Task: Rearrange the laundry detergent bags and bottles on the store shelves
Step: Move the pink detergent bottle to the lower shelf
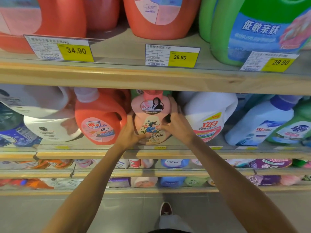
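A pale pink detergent bottle with a flower label and a round sticker stands upright on the second shelf, just under the shelf above. My left hand grips its lower left side, thumb on the label. My right hand holds its right side, fingers curled behind the bottle, thumb on the front. An orange-red jug stands touching it on the left, and a white jug sits to the right.
The top shelf carries red jugs and a green jug behind price tags. Blue and green bottles stand far right, white jugs far left. Lower shelves hold bags and smaller bottles. A shoe shows on the floor.
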